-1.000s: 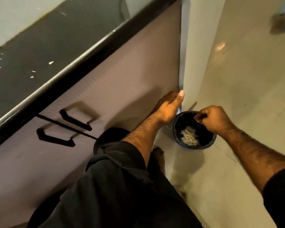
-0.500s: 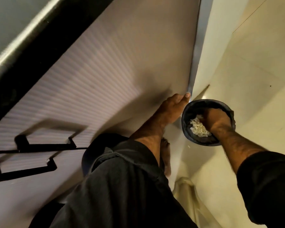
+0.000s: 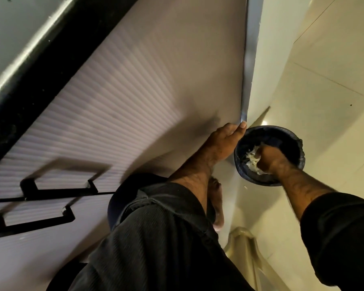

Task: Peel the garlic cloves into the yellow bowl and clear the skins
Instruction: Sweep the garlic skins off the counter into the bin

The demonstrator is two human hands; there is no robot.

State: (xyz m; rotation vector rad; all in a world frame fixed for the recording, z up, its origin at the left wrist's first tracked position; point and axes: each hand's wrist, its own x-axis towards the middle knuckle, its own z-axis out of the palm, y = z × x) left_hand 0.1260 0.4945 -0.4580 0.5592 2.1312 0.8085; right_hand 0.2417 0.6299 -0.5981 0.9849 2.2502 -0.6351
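The left hand (image 3: 223, 143) lies flat with straight fingers against the cabinet door (image 3: 156, 91) edge. Just right of it, one dark bin (image 3: 269, 181) holds the right hand (image 3: 271, 160), curled on garlic skins (image 3: 251, 159). Two black handles (image 3: 57, 196) sit far left.

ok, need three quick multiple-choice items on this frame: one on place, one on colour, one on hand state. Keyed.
1. Where is the right hand?
A. inside the bin
B. on a cabinet handle
C. flat on the floor

2. What colour is the bin?
A. yellow
B. dark blue-black
C. red

3. What is the left hand doing?
A. holding a bowl
B. hanging at the side
C. resting on the cabinet corner edge

Key: 1 A, it reaches down among the pale garlic skins; 2 B, its rim and liner look dark; 3 C, its thumb lies against the cabinet corner.
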